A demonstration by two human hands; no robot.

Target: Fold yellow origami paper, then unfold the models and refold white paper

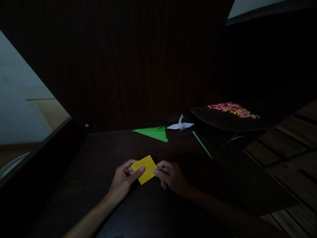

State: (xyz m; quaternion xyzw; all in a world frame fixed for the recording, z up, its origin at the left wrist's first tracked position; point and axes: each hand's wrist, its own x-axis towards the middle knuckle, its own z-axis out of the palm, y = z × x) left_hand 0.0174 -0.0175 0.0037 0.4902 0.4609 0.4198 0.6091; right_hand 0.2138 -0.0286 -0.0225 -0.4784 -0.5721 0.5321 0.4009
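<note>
On the dark bench (pixel 104 198), the left hand (pixel 122 181) pinches the yellow folded paper (pixel 146 169) at its 9 o'clock edge, thumb pressed on top, which keeps the folds flat. The right hand (pixel 172 177) grips the 3 o'clock edge likewise, so the paper sits level between both. At 12 o'clock lies a green paper plane (pixel 153 132); at 1 o'clock a white paper crane (pixel 181 125), a thin green strip (pixel 201 144), and a dark tray (pixel 223 122) of coloured bits, set aside out of reach.
</note>
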